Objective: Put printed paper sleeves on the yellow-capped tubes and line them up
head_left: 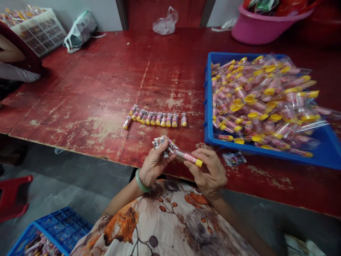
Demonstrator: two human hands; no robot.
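Between my hands is a clear tube point(189, 157) with pink printing and a yellow cap, held above the table's front edge. The thumb and fingers of my right hand point(209, 170) close around its capped end. My left hand point(154, 163), with a green bangle at the wrist, pinches a few small printed packets point(160, 143) near the tube's other end. What lies under the left fingers is partly hidden. Just beyond my hands, several short tubes point(160, 118) with yellow ends stand in a row on the red table point(106, 89).
A blue tray point(209, 106) heaped with yellow-capped tubes stands at right, with printed packets point(234, 159) before it. Behind are a pink basin point(266, 26) and a plastic bag point(166, 23). Another person point(16, 57) and a white basket point(48, 32) are far left. A blue crate point(58, 227) sits below.
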